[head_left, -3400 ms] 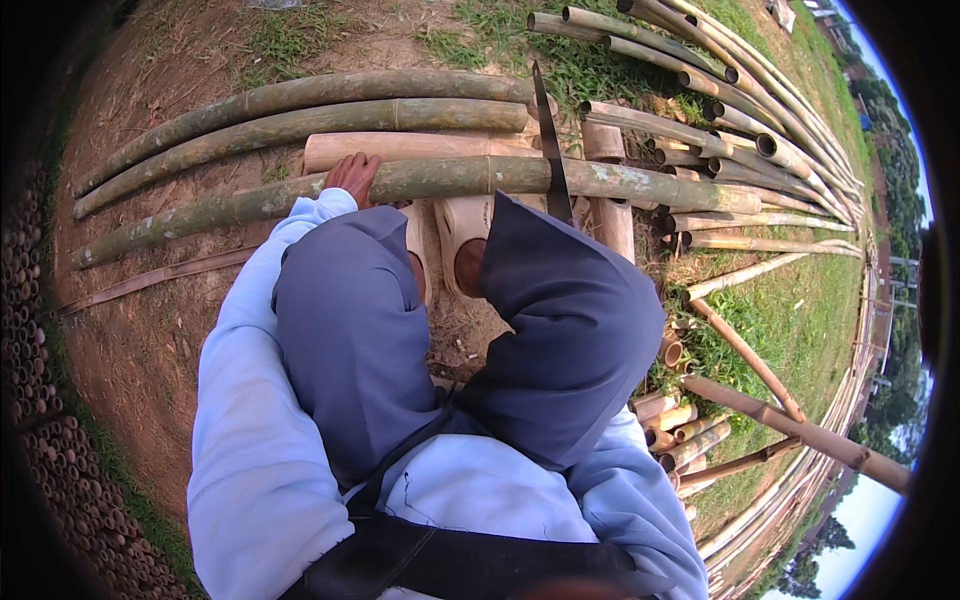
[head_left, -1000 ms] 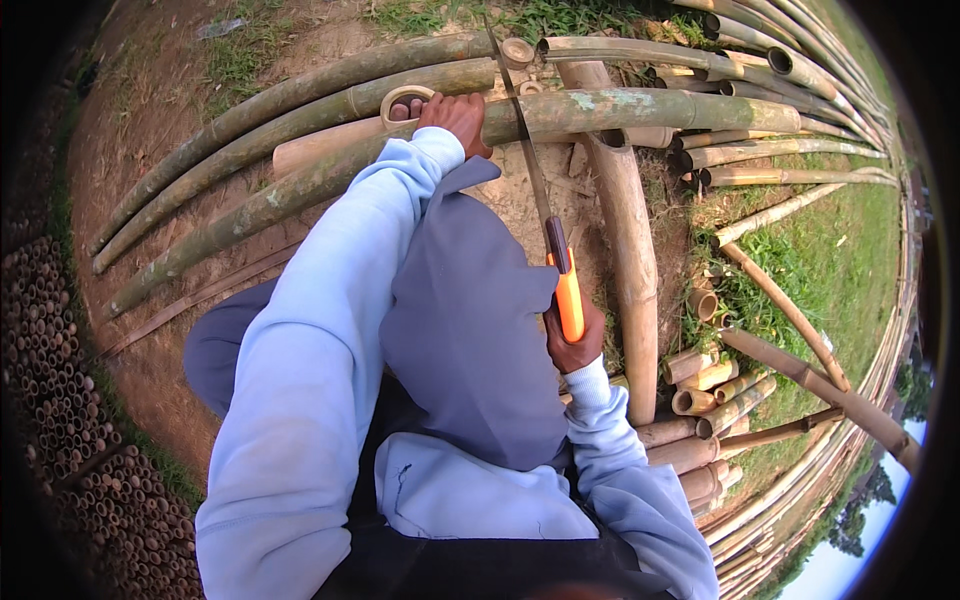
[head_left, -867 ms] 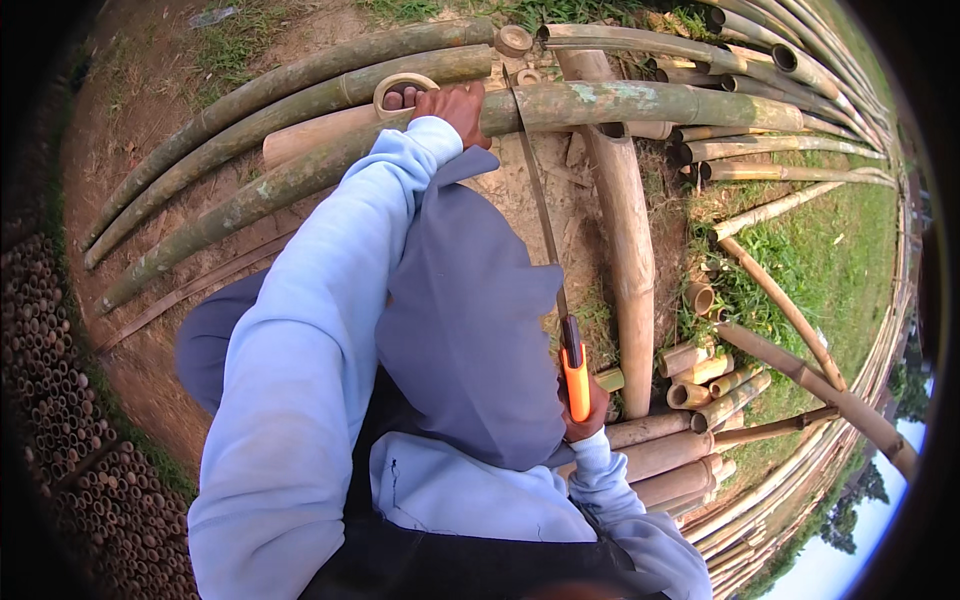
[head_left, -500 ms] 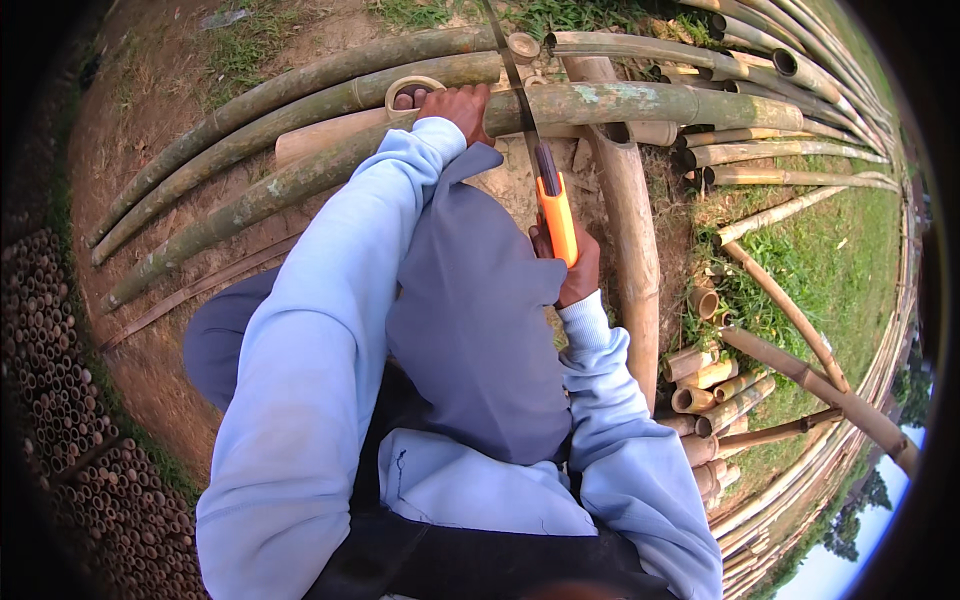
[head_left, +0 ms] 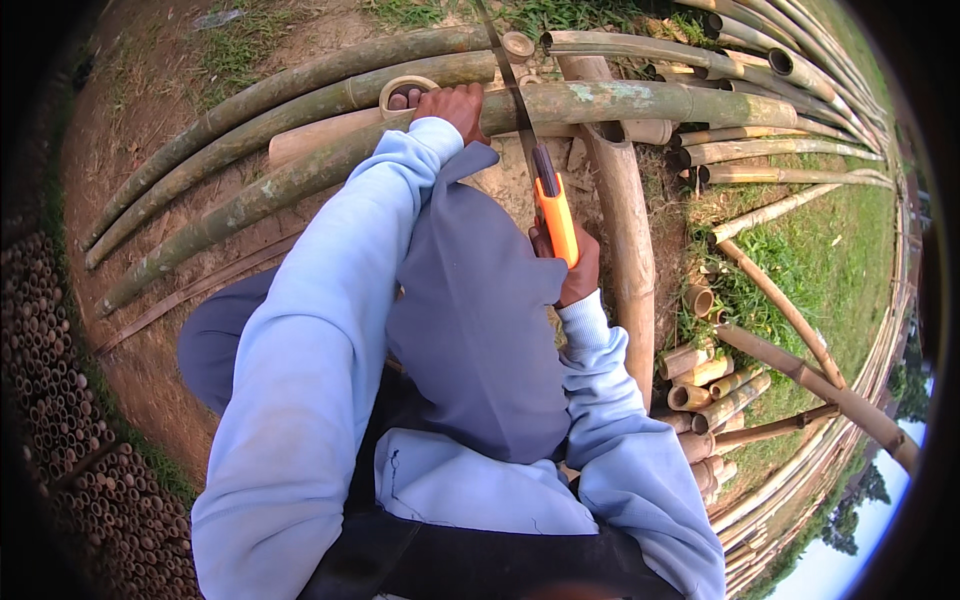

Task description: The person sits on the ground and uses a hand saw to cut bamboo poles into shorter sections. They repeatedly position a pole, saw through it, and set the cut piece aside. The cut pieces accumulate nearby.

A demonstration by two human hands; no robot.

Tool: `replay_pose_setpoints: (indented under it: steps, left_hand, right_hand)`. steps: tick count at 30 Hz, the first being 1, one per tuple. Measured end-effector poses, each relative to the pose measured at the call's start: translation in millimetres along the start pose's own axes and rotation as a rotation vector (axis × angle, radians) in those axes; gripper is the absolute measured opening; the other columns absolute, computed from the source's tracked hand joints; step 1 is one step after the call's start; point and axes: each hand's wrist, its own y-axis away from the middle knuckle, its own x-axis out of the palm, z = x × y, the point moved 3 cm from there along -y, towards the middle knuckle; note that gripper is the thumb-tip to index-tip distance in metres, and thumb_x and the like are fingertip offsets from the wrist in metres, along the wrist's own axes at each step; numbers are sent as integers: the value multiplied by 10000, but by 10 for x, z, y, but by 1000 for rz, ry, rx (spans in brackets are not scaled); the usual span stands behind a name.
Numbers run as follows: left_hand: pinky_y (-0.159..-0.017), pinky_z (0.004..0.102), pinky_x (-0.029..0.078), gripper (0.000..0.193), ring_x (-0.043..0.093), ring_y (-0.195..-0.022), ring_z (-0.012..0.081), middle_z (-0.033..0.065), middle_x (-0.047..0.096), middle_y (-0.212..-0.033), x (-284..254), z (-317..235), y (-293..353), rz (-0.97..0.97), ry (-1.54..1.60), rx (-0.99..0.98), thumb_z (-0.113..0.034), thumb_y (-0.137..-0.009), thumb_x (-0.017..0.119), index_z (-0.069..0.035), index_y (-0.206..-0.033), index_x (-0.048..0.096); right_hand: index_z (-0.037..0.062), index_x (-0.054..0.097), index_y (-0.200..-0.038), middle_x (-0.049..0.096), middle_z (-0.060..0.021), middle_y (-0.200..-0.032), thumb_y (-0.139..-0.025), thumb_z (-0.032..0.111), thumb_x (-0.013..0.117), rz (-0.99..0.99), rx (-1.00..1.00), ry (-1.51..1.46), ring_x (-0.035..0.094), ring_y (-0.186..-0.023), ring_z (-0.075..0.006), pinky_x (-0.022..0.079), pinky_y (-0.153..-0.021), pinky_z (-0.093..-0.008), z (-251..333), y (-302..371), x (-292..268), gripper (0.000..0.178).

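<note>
A long green bamboo pole (head_left: 650,103) runs crosswise in front of me, resting over a thick tan bamboo post (head_left: 628,240). My left hand (head_left: 457,110) is closed over the pole, its fingertips showing inside a pale bamboo ring (head_left: 392,92) beside it. In my right hand (head_left: 582,268) is a handsaw (head_left: 557,222) with an orange handle, the fingers wrapped round it. Its long dark blade lies across the pole, just right of my left hand, and points away from me. My bent knee in grey trousers is between my forearms.
Two more green poles (head_left: 300,82) lie beyond on the left, with a pale bamboo length (head_left: 320,137) near them. Cut bamboo pieces (head_left: 735,400) are piled at the right. Long poles (head_left: 770,153) lie stacked at the far right. Many bamboo rings (head_left: 90,480) fill the lower left.
The whole view has shifted slightly, so things sit a little further left. Both hands keep their grip, and the saw stays across the pole with hardly any visible movement.
</note>
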Motion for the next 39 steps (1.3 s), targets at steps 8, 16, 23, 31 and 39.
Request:
replay_pose_setpoints:
  steps: [8, 16, 23, 31, 39]
  left_hand:
    - [-879, 496, 494, 639, 666, -1018, 366, 176, 683, -1068, 67, 1, 57, 6, 19, -3, -403, -657, 817, -25, -1099, 553]
    - [-866, 503, 500, 642, 673, -1001, 363, 164, 688, -1067, -27, -3, 38, -2, -13, -47, -389, -645, 807, -36, -1115, 547]
    - [-868, 468, 515, 661, 675, -996, 371, 201, 684, -1068, 99, 29, 23, 80, 37, -24, -414, -649, 824, -19, -1099, 542]
    - [-874, 484, 511, 662, 672, -1012, 372, 208, 682, -1076, -4, 7, -2, 8, 8, -9, -386, -631, 833, -20, -1102, 546]
    - [-861, 492, 524, 599, 681, -992, 392, 224, 700, -1048, 145, 68, -13, 48, 19, -10, -391, -717, 801, 5, -1096, 559]
  right_hand:
    - [-20, 609, -1268, 716, -169, -938, -850, 1, 678, 7, -11, 213, 718, -821, -233, 536, -735, -324, 173, 1480, -477, 424]
    - [-28, 609, -936, 585, -115, -682, -883, 108, 691, -3, -18, 29, 520, -610, -147, 453, -590, -322, 89, -150, 54, 167]
    - [-22, 625, -1239, 686, -133, -806, -861, 11, 687, -17, 53, 138, 661, -695, -167, 519, -669, -303, 271, 1466, -466, 385]
    - [-30, 609, -898, 604, -120, -687, -860, 111, 704, -23, -50, 20, 541, -614, -159, 467, -609, -316, 83, -44, -1, 175]
    - [-21, 656, -1172, 664, -95, -774, -852, 20, 696, -69, 22, 141, 638, -675, -132, 511, -643, -292, 250, 1423, -421, 325]
